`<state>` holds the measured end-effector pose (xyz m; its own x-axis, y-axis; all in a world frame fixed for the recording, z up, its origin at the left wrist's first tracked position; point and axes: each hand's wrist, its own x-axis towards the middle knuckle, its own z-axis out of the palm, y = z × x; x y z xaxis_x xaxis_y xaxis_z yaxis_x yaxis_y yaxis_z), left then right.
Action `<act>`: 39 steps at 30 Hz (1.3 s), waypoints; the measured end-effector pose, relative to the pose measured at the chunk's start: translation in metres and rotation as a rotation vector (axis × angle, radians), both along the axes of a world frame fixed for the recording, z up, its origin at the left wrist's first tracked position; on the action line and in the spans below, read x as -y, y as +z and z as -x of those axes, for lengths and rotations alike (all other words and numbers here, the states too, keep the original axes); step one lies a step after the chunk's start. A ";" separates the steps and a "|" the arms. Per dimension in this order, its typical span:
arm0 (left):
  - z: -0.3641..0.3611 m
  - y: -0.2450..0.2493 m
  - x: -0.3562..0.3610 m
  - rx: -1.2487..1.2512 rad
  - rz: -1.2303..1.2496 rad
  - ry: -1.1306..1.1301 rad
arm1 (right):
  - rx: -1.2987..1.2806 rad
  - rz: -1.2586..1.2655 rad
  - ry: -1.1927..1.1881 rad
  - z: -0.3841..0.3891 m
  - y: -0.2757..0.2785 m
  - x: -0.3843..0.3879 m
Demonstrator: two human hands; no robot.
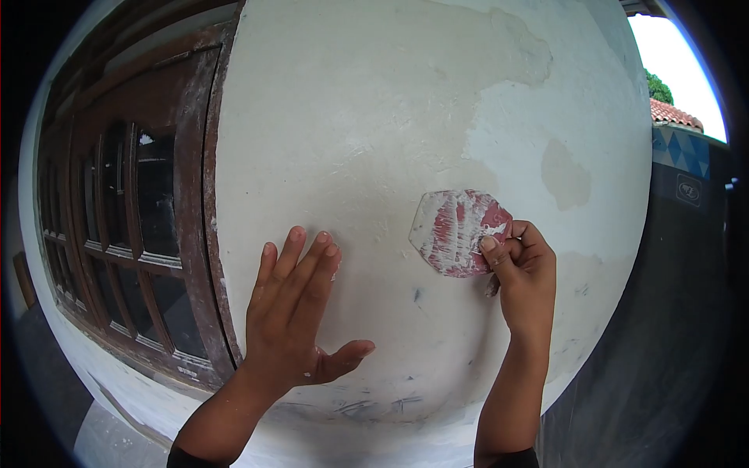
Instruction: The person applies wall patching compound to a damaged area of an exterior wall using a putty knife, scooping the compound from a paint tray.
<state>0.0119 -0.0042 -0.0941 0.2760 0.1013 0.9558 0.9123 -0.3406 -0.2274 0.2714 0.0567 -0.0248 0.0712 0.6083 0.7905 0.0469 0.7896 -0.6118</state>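
My right hand (519, 265) grips a flat red putty scraper (460, 234) by its right edge, thumb on the near face. White putty in streaks covers most of the scraper, thickest along its left side. Behind it is the pale wall (351, 101), with damp-looking darker patches and a whiter area at the upper right. My left hand (292, 312) is open in front of the wall's lower left, fingers stretched upward and thumb out to the right. Some white putty sticks to its index finger and thumb.
A brown wooden window frame (195, 195) with dark glass panes borders the wall on the left. Dark scuffs (382, 405) mark the wall low down. On the right stand a dark panel (679, 257) with a blue pattern and, farther off, a tiled roof (675, 115).
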 end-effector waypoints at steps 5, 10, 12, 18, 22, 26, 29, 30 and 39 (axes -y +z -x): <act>0.004 -0.002 0.002 -0.010 0.008 -0.004 | -0.090 -0.027 0.064 -0.006 -0.008 0.005; 0.006 0.002 0.000 -0.019 0.007 -0.007 | -0.093 0.002 0.006 0.016 -0.007 0.006; 0.009 0.003 -0.001 -0.023 0.006 -0.001 | -0.106 0.043 -0.045 0.008 -0.012 0.009; 0.017 0.004 0.000 -0.022 0.026 -0.012 | -0.140 -0.004 0.127 0.027 -0.010 0.017; 0.019 0.004 0.002 -0.029 0.024 -0.031 | -0.057 0.000 -0.003 0.044 -0.014 0.011; 0.028 0.002 0.004 -0.031 -0.002 -0.037 | -0.156 0.048 0.039 0.023 -0.028 0.009; 0.028 0.004 0.005 -0.032 -0.005 -0.044 | -0.227 0.009 0.113 0.031 -0.023 0.009; 0.027 0.005 0.006 -0.032 -0.005 -0.048 | -0.231 0.011 0.109 0.033 -0.021 0.008; 0.030 0.004 0.008 -0.056 0.002 -0.057 | -0.306 0.070 0.056 0.029 -0.032 0.011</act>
